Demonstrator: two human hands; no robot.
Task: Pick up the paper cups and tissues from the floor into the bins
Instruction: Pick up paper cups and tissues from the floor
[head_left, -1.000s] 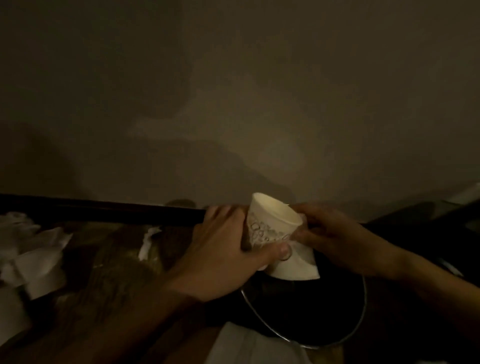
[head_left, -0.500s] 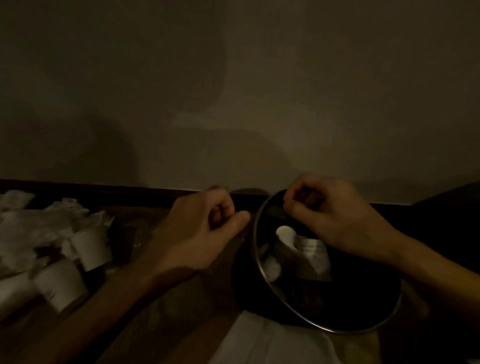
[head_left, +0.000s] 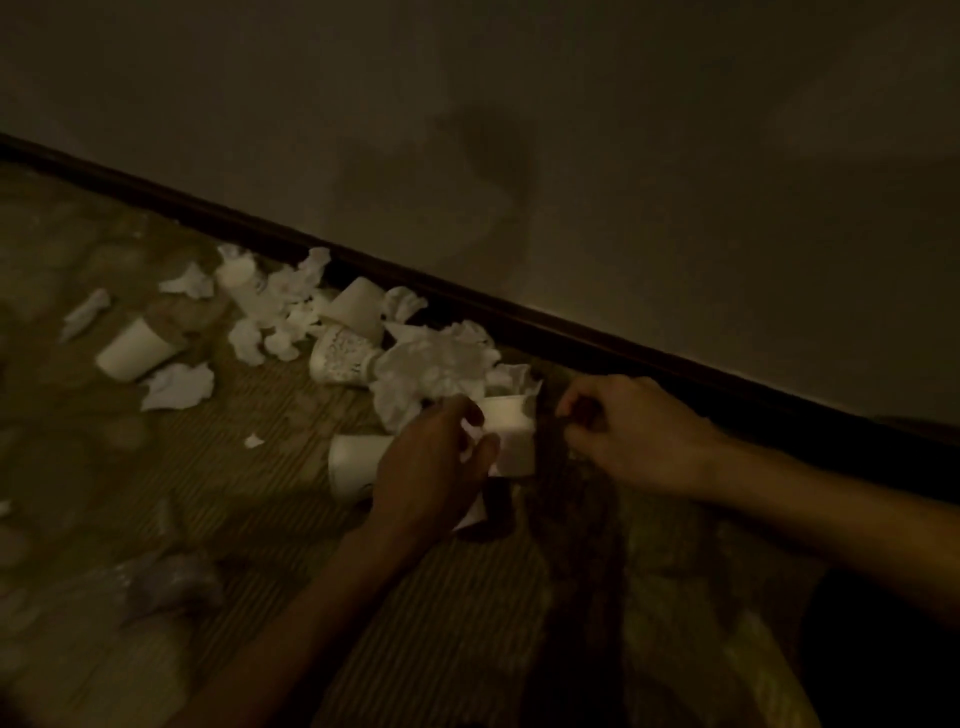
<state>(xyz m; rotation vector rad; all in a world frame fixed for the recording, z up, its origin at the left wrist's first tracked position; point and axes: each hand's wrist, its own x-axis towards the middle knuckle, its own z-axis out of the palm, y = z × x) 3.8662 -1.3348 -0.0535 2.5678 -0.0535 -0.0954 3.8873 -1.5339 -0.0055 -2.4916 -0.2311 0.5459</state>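
White tissues (head_left: 431, 369), lace-patterned cup (head_left: 340, 358)

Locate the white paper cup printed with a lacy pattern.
The patterned cup lies on its side left of centre in the head view, beside the crumpled white tissue on its right, a plain white paper cup beyond it.

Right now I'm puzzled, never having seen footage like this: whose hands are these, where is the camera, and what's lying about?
No machine here: these are a person's two bare hands, filmed by one camera worn on their head, looking down. The left hand grips a paper cup; the right hand hangs close beside it, fingers curled, too dark to tell whether it holds anything. On the floor by the wall lie a plain cup, a patterned cup, others, and crumpled tissues.
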